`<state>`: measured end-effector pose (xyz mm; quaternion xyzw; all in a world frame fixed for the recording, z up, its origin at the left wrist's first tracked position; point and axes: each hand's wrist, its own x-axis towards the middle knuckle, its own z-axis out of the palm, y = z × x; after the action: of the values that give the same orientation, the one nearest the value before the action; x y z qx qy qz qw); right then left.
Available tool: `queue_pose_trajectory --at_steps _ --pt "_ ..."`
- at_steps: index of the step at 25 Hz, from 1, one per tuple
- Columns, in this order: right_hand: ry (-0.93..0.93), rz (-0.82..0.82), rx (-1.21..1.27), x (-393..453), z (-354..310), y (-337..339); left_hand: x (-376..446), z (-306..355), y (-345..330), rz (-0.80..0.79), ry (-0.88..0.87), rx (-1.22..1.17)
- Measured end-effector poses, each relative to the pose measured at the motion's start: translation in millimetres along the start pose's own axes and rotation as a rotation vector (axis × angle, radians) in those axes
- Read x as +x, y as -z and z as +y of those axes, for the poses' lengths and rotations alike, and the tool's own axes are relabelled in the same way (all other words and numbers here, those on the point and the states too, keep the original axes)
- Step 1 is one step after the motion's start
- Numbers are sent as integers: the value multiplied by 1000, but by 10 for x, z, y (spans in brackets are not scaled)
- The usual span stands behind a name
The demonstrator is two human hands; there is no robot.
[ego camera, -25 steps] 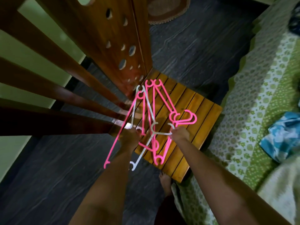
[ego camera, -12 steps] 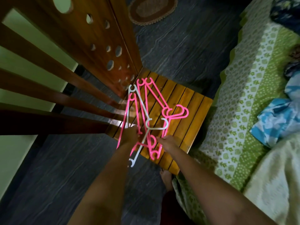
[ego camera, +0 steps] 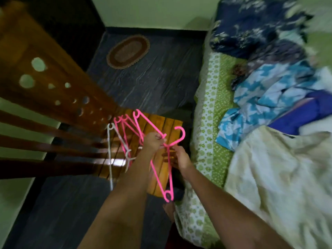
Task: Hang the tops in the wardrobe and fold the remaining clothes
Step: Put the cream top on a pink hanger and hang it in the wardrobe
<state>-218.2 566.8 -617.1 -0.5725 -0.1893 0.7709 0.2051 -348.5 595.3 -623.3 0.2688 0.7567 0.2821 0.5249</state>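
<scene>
Gripping pink hanger (ego camera: pixel 168 141) w/ left hand (ego camera: pixel 152 142), floor open.

White hanger (ego camera: pixel 110 155) partly hidden behind left forearm, left of the fingers (ego camera: pixel 158 136); clothes pile (ego camera: pixel 280 83) motion-blurred, cut by right edge.

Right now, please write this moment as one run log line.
left hand: grips pink hanger | right hand: on same hanger | other hangers: on chair | clothes: on bed
</scene>
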Motion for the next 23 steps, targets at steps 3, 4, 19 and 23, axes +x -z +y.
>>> queue_pose_trajectory --at_steps 3,4,19,23 --pt "279 181 -31 -227 -323 1044 -203 432 -1185 -106 -88 90" --pt "353 269 -121 -302 -409 1428 -320 540 -1608 -134 -117 149" --pt "381 765 -35 -608 -708 5693 -302 852 -4901 -445 -544 1559" --pt "386 707 -51 -512 -757 5859 -164 908 -5046 -423 -541 1673"
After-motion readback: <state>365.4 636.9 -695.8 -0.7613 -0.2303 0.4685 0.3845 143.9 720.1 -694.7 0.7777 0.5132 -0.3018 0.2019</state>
